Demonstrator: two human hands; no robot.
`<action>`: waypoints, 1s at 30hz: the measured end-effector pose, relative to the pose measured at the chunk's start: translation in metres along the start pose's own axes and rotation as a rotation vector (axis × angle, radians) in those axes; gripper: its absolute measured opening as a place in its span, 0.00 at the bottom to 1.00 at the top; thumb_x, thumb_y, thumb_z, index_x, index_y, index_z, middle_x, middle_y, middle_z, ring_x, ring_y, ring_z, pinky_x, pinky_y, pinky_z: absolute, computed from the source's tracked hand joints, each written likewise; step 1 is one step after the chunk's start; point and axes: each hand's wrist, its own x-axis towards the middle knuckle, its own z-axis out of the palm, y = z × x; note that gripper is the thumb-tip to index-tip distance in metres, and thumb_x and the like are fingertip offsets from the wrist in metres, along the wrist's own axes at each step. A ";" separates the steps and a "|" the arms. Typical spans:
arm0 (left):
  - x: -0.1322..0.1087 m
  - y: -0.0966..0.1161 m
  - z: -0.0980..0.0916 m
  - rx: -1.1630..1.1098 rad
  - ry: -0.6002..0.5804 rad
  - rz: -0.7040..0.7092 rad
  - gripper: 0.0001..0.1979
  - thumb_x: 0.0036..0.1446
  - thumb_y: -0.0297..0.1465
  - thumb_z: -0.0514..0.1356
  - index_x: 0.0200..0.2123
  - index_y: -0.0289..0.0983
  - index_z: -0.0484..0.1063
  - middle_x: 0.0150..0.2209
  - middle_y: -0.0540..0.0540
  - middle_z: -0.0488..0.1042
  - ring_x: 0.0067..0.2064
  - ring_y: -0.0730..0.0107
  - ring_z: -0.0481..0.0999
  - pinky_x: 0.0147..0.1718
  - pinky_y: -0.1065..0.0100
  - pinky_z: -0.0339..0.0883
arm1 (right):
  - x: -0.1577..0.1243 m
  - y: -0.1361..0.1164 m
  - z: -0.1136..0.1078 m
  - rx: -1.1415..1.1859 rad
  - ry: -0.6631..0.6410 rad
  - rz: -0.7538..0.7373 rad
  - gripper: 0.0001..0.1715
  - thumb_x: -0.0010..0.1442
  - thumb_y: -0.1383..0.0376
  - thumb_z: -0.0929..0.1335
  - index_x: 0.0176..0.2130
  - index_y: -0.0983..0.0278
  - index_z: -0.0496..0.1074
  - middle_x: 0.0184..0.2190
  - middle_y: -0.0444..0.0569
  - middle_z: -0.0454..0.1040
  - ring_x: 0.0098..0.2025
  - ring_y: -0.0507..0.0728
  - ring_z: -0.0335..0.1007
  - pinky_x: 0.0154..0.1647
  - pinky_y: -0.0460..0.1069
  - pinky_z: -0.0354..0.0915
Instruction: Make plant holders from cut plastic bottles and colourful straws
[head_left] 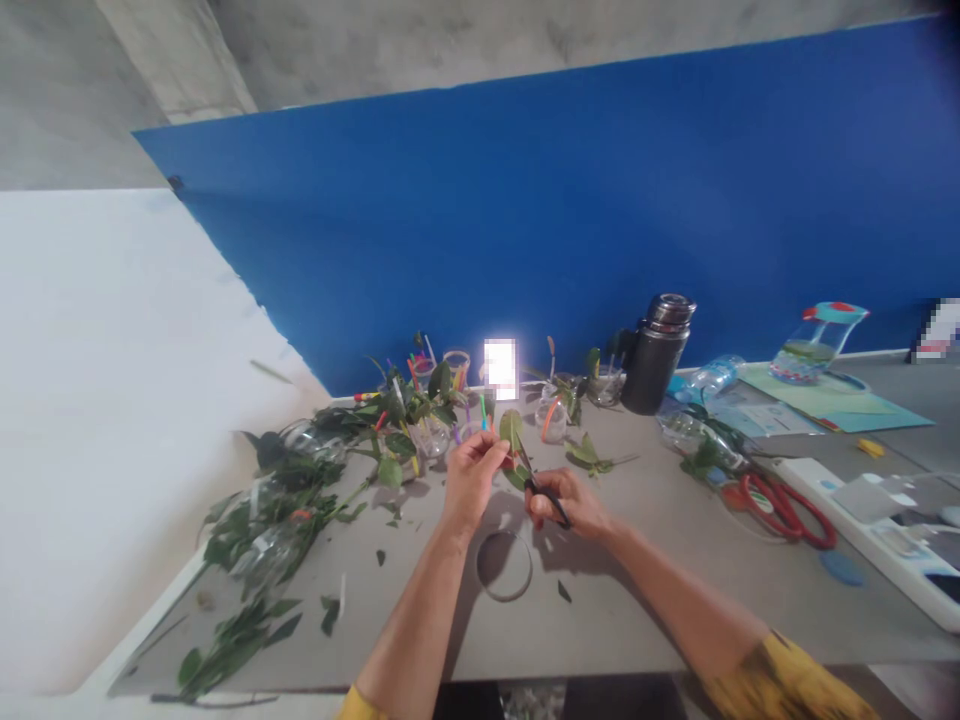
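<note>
Between my hands a green leaf [511, 428] stands upright above the table. My left hand [474, 472] pinches it low on its left side; a bit of red shows by the fingertips. My right hand [574, 503] is closed round the handles of small black scissors [551, 500]. Their blades point up and left and lie against the leaf's right edge; whether they are cutting through it I cannot tell. Just below my hands a thin ring [504, 566] lies on the table, and a dark leaf scrap [564, 591] is to its right.
Cut leafy stems [255, 540] cover the left side. Clear cups with sprigs and coloured straws [431, 435] stand at the back. A black thermos [660, 355] is behind on the right. Red-handled scissors [784, 510], a white power strip [862, 535] and a clear jug [814, 345] are farther right.
</note>
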 end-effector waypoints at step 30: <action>-0.004 0.005 0.014 -0.076 0.013 -0.021 0.17 0.49 0.43 0.72 0.25 0.38 0.71 0.25 0.50 0.76 0.26 0.72 0.74 0.32 0.68 0.70 | 0.004 0.007 0.004 -0.119 0.139 0.007 0.34 0.52 0.38 0.74 0.20 0.64 0.69 0.16 0.44 0.67 0.21 0.50 0.56 0.22 0.47 0.50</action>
